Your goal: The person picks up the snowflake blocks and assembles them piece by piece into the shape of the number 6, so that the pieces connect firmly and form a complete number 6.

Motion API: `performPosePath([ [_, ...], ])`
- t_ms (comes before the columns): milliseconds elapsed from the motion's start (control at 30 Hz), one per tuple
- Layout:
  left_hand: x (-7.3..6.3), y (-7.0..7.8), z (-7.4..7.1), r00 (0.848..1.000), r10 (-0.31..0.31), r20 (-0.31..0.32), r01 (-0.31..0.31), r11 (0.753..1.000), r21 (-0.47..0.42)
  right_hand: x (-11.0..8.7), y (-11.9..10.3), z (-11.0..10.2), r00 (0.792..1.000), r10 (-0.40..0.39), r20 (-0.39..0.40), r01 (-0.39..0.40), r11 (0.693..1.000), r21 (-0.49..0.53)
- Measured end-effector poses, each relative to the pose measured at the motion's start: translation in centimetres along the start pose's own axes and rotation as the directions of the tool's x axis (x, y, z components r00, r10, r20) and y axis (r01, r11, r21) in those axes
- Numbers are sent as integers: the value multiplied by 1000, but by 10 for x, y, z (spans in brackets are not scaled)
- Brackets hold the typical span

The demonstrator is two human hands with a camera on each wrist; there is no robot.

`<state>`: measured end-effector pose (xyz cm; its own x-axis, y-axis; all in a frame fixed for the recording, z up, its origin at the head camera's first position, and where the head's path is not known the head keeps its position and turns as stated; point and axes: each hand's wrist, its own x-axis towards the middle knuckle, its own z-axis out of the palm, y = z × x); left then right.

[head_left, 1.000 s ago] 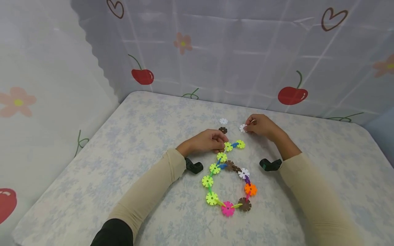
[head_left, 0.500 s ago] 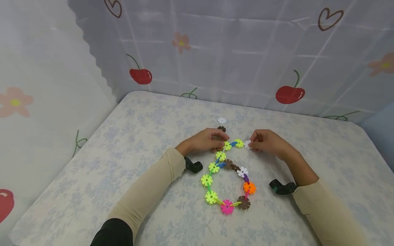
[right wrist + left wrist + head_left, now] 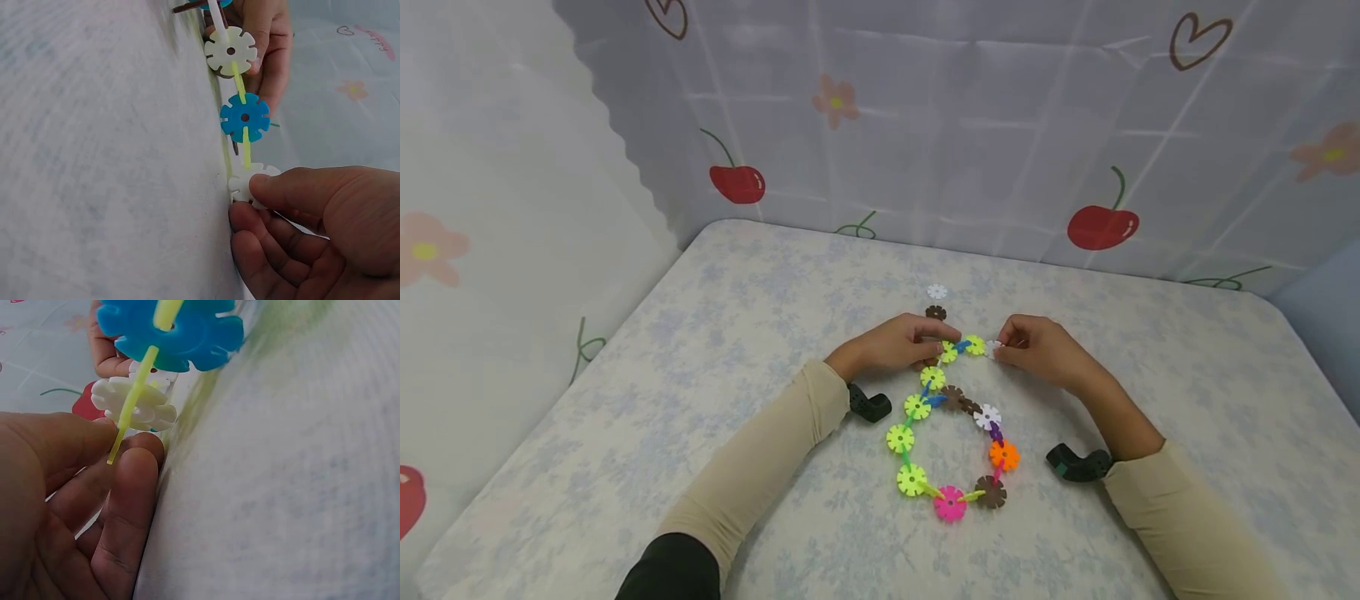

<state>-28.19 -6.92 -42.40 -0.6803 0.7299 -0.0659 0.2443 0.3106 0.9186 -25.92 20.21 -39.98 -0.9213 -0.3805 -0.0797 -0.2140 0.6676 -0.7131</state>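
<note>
My left hand (image 3: 895, 342) pinches a yellow-green notched snowflake disc (image 3: 948, 352) near the top of a linked disc chain. In the left wrist view its thumb and fingertips hold that disc (image 3: 115, 450) edge-on, with a blue disc (image 3: 187, 334) beyond it. Between thumb and fingers my right hand (image 3: 1041, 350) grips a white snowflake disc (image 3: 240, 184), turned upright. This white disc's rim is right at the end yellow-green disc (image 3: 975, 344), which is joined to a blue disc (image 3: 244, 117) in the right wrist view.
Below the hands, the chain makes a ring with pink (image 3: 951, 504), orange (image 3: 1004, 455), brown (image 3: 991, 492) and white (image 3: 987, 417) discs. Behind the left hand lie a loose white disc (image 3: 936, 291) and a loose brown one (image 3: 936, 312). A patterned curtain (image 3: 925, 125) borders the table (image 3: 790, 283).
My right hand has brought the white disc from the back right down to the chain's free end, then slightly left against it. My left hand keeps its grip, almost still.
</note>
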Motion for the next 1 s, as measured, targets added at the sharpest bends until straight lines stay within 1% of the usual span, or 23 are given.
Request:
performPosePath([
  [133, -1, 1, 0, 1000, 3, -1, -3, 1000, 27, 0, 0, 2, 1000, -6, -18, 6, 1000, -14],
  [333, -1, 1, 0, 1000, 5, 16, -6, 998, 66, 1, 2, 4, 999, -8, -36, 7, 1000, -18],
  [600, -1, 3, 0, 1000, -10, 28, 9, 999, 48, 2, 2, 5, 997, -38, -65, 34, 998, -50],
  [733, 0, 3, -1, 1000, -5, 27, 3, 999, 39, 2, 2, 6, 996, -45, -82, 40, 997, -67],
  [1000, 0, 0, -1, 1000, -7, 25, 6, 1000, 21, 3, 1, 10, 994, -64, -92, 58, 996, -64],
])
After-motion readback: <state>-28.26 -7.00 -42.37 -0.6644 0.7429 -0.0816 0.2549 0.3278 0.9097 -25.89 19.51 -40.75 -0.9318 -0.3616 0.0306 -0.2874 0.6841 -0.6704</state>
